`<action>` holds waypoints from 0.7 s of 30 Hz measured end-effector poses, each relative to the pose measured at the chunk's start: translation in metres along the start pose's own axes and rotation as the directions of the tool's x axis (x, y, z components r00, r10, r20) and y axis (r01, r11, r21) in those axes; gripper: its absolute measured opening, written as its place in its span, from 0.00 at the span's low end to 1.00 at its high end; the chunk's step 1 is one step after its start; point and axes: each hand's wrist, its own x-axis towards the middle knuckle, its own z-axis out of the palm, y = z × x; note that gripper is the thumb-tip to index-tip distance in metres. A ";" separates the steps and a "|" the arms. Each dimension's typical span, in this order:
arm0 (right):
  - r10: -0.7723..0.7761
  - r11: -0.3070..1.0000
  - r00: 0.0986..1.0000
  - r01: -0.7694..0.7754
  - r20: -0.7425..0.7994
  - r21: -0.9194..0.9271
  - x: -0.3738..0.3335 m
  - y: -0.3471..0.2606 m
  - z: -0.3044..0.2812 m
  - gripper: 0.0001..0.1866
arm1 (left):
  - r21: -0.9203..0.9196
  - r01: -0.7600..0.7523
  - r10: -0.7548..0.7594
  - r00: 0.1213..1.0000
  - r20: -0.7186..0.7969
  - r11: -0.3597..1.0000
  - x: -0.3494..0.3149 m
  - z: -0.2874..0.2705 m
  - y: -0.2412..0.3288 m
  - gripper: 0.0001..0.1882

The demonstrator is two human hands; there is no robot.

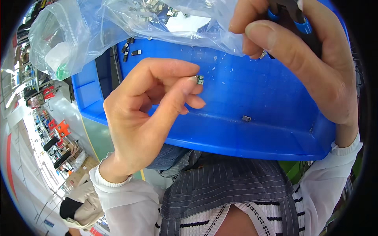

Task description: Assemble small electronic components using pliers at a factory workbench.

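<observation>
Between thumb and forefinger, my left hand (pixel 141 106) pinches a tiny green circuit board (pixel 200 80) above the blue bin. My right hand (pixel 303 59), at the upper right, is wrapped round a black hand tool with blue bands (pixel 302 26); it looks like pliers or cutters, but its working end is mostly hidden. A small metal piece (pixel 263 54) shows below the right fingertips; whether they hold it I cannot tell. One small silver connector (pixel 246 118) lies by itself near the bin's front edge.
The blue plastic bin (pixel 236 145) sits before me. A clear plastic bag (pixel 94 23) with many small metal connectors lies across its far side. Several small black-and-silver pieces (pixel 126 51) and pale scraps lie on the bin floor. A dark flat strip (pixel 106 72) stands at the left.
</observation>
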 end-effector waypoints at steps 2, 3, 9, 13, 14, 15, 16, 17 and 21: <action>-0.001 1.000 1.000 0.001 0.000 -0.006 -0.006 0.002 -0.007 0.05 | 0.009 0.004 -0.004 1.000 -0.004 1.000 0.003 0.000 0.000 0.09; -0.001 1.000 1.000 0.001 -0.005 -0.008 -0.006 0.000 -0.009 0.05 | 0.002 -0.008 0.008 0.997 -0.079 1.000 0.010 -0.002 0.000 0.10; 0.018 0.998 0.999 -0.020 -0.034 -0.052 -0.032 0.004 -0.060 0.05 | 0.118 -0.110 0.135 0.964 -0.229 0.987 0.015 0.039 0.015 0.14; 0.027 0.997 0.998 -0.032 -0.064 -0.073 -0.063 0.005 -0.101 0.05 | 0.401 -0.315 0.120 0.889 0.443 0.860 0.004 0.061 0.013 0.10; 0.025 0.996 0.997 -0.032 -0.077 -0.081 -0.055 0.004 -0.106 0.05 | 0.349 -0.375 0.107 0.798 0.593 0.859 0.006 0.076 0.015 0.09; 0.024 0.996 0.997 -0.031 -0.078 -0.083 -0.058 -0.002 -0.108 0.05 | 0.349 -0.376 0.107 0.797 0.595 0.858 0.008 0.087 0.019 0.09; 0.024 0.996 0.997 -0.030 -0.079 -0.085 -0.056 -0.003 -0.106 0.05 | 0.438 -0.447 0.024 0.720 0.693 0.780 0.012 0.097 0.025 0.08; 0.023 0.996 0.996 -0.030 -0.081 -0.086 -0.051 -0.001 -0.098 0.05 | 0.503 -0.525 -0.076 0.636 0.768 0.686 0.015 0.106 0.028 0.07; 0.012 0.996 0.998 -0.018 -0.068 -0.084 -0.058 -0.001 -0.107 0.05 | 0.466 -0.663 0.070 0.615 0.786 0.586 0.019 0.130 0.008 0.06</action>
